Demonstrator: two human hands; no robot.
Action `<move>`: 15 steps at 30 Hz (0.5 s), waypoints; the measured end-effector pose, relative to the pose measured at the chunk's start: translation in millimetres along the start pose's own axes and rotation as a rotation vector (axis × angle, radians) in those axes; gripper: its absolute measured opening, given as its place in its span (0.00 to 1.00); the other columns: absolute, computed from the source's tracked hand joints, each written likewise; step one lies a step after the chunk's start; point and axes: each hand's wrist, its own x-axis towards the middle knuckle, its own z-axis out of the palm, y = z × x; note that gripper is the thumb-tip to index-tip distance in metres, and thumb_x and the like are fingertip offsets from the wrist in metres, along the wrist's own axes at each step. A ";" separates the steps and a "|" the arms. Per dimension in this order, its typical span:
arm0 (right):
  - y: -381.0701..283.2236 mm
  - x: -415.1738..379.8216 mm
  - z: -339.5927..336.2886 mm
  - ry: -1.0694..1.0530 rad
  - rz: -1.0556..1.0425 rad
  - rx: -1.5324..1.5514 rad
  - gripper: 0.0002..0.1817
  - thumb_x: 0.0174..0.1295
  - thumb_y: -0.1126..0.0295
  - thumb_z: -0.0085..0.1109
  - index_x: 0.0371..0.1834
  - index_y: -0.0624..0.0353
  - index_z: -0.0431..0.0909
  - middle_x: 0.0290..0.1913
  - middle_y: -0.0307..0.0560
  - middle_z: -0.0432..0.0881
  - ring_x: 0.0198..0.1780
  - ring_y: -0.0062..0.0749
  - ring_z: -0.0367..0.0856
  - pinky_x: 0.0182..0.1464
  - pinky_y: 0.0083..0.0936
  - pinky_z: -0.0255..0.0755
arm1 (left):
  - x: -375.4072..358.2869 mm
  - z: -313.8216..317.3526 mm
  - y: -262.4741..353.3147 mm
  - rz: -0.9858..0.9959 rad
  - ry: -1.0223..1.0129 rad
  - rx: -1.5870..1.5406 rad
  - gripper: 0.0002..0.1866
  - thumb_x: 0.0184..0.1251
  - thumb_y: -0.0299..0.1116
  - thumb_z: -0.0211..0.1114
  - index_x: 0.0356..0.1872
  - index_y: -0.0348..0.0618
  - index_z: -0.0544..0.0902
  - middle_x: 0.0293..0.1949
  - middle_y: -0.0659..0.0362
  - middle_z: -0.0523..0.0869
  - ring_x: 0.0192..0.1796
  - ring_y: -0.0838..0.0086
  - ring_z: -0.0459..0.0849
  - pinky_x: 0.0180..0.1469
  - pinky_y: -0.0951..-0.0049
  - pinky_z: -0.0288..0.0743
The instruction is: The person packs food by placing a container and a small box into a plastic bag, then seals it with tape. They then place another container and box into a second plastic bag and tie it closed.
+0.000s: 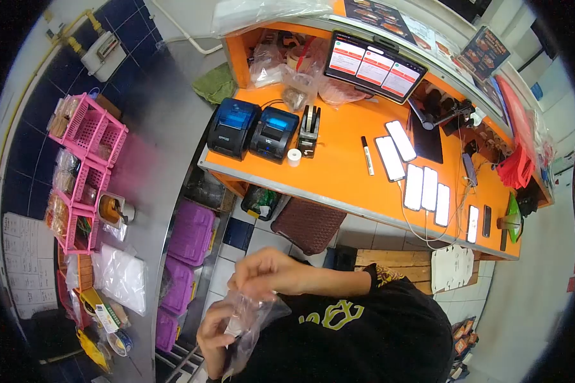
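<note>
A small clear plastic bag [257,322] is held in front of the black shirt. My left hand [212,332] is closed around its side, fingers curled on the plastic. Above it, my right hand [268,273] has its fingers pinched together at the bag's upper end. Something whitish shows through the plastic near my left fingers, but I cannot make out what it is. The right fingertips are partly hidden.
The orange desk [338,172] carries two receipt printers [235,127], a monitor [375,67], a marker [367,156] and several phones [390,158]. Pink baskets [86,134] and a stack of clear bags [120,277] lie along the steel counter [166,121]. Purple bins [191,233] sit below.
</note>
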 end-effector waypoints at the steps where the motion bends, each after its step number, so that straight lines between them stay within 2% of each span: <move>1: 1.7 -0.5 -5.2 0.002 -0.004 0.003 0.10 0.59 0.66 0.60 0.31 0.64 0.75 0.16 0.34 0.71 0.20 0.15 0.67 0.39 0.18 0.63 | 4.9 3.3 2.0 0.079 0.041 0.015 0.25 0.51 0.32 0.62 0.52 0.37 0.69 0.40 0.53 0.75 0.43 0.65 0.74 0.50 0.66 0.67; 2: 5.7 -0.7 -13.7 -0.051 -0.035 0.027 0.10 0.59 0.67 0.59 0.32 0.64 0.75 0.16 0.35 0.71 0.19 0.16 0.67 0.38 0.19 0.64 | 15.2 7.7 2.8 0.176 0.097 -0.260 0.25 0.52 0.36 0.62 0.52 0.38 0.70 0.41 0.53 0.74 0.42 0.66 0.74 0.47 0.64 0.68; 4: 9.4 -0.5 -15.2 -0.100 -0.071 0.053 0.09 0.59 0.68 0.58 0.34 0.64 0.75 0.17 0.35 0.72 0.19 0.17 0.67 0.38 0.21 0.65 | 46.1 13.8 2.3 0.266 0.150 -0.536 0.26 0.53 0.39 0.63 0.52 0.39 0.70 0.42 0.52 0.74 0.41 0.66 0.74 0.45 0.61 0.69; 5: 11.4 -1.3 -8.7 -0.182 -0.004 -0.174 0.09 0.59 0.69 0.59 0.34 0.64 0.76 0.17 0.37 0.73 0.19 0.18 0.68 0.38 0.21 0.64 | 62.1 15.0 -6.6 0.483 0.086 -0.779 0.27 0.52 0.43 0.63 0.52 0.40 0.70 0.44 0.52 0.74 0.41 0.67 0.74 0.42 0.61 0.69; 6: 11.5 -2.2 -6.0 -0.263 0.064 -0.404 0.08 0.59 0.69 0.59 0.34 0.64 0.77 0.17 0.38 0.73 0.20 0.20 0.69 0.39 0.21 0.63 | 66.1 16.9 -9.7 0.591 0.056 -0.904 0.28 0.52 0.45 0.63 0.52 0.40 0.70 0.45 0.52 0.74 0.41 0.67 0.74 0.41 0.61 0.69; 7: 7.7 -2.4 -9.4 -0.287 -0.053 -0.559 0.08 0.59 0.69 0.59 0.33 0.63 0.78 0.18 0.39 0.75 0.23 0.22 0.71 0.39 0.22 0.63 | 70.2 18.7 -12.7 0.700 0.011 -1.027 0.29 0.51 0.47 0.63 0.52 0.40 0.70 0.45 0.51 0.74 0.41 0.67 0.74 0.40 0.60 0.69; 8: -3.1 -4.9 -13.1 -0.279 -0.055 -0.563 0.08 0.59 0.69 0.59 0.33 0.63 0.78 0.18 0.39 0.75 0.23 0.22 0.71 0.39 0.22 0.63 | 66.1 20.4 -13.2 0.433 0.259 -0.972 0.28 0.51 0.45 0.64 0.51 0.41 0.70 0.47 0.52 0.74 0.41 0.68 0.74 0.38 0.63 0.69; 9: -21.1 -8.2 -15.3 -0.211 -0.281 -0.621 0.08 0.59 0.69 0.58 0.32 0.64 0.78 0.19 0.41 0.76 0.24 0.23 0.72 0.37 0.23 0.63 | 62.5 21.5 -14.1 0.161 0.496 -0.893 0.28 0.51 0.44 0.65 0.51 0.41 0.69 0.48 0.52 0.74 0.42 0.69 0.73 0.37 0.65 0.68; 10: -38.5 -9.8 -16.5 -0.142 -0.506 -0.675 0.08 0.60 0.69 0.58 0.32 0.64 0.79 0.21 0.42 0.77 0.25 0.24 0.72 0.35 0.25 0.63 | 60.5 21.1 -17.0 0.159 0.492 -0.896 0.28 0.51 0.44 0.65 0.51 0.41 0.69 0.48 0.52 0.74 0.42 0.69 0.73 0.37 0.65 0.68; 11: -51.8 -9.3 -15.0 -0.164 -0.635 -0.740 0.09 0.61 0.69 0.56 0.30 0.64 0.79 0.23 0.43 0.79 0.28 0.25 0.74 0.36 0.26 0.65 | 57.4 19.3 -20.2 -0.083 0.285 -0.623 0.25 0.51 0.42 0.66 0.48 0.41 0.70 0.46 0.53 0.75 0.42 0.71 0.73 0.37 0.68 0.68; 12: -52.6 -15.3 -15.4 -0.158 -0.637 -0.737 0.09 0.61 0.69 0.56 0.30 0.64 0.79 0.23 0.43 0.79 0.28 0.25 0.74 0.36 0.26 0.65 | 62.8 25.2 -15.1 -0.207 0.188 -0.486 0.24 0.50 0.42 0.66 0.46 0.42 0.71 0.45 0.54 0.75 0.41 0.71 0.73 0.38 0.69 0.68; 13: -54.0 -23.2 -16.4 -0.072 -0.351 -0.509 0.08 0.62 0.69 0.55 0.34 0.65 0.78 0.24 0.42 0.79 0.31 0.25 0.75 0.40 0.26 0.66 | 68.1 31.1 -10.1 -0.316 0.074 -0.341 0.23 0.50 0.41 0.66 0.45 0.42 0.71 0.44 0.54 0.76 0.41 0.72 0.73 0.38 0.70 0.68; 14: -55.4 -28.3 -17.6 0.011 -0.070 -0.278 0.09 0.63 0.70 0.54 0.39 0.65 0.77 0.24 0.42 0.80 0.33 0.25 0.76 0.44 0.25 0.66 | 90.0 52.7 12.0 -0.246 0.114 -0.262 0.22 0.50 0.41 0.66 0.43 0.40 0.72 0.42 0.55 0.76 0.42 0.72 0.74 0.39 0.73 0.68; 15: -54.5 -30.6 -21.8 0.015 -0.072 -0.279 0.09 0.63 0.70 0.54 0.39 0.65 0.77 0.24 0.42 0.80 0.33 0.25 0.76 0.44 0.25 0.66 | 94.7 56.9 12.3 -0.210 0.131 -0.223 0.22 0.50 0.41 0.67 0.42 0.39 0.73 0.41 0.55 0.77 0.42 0.73 0.74 0.39 0.75 0.68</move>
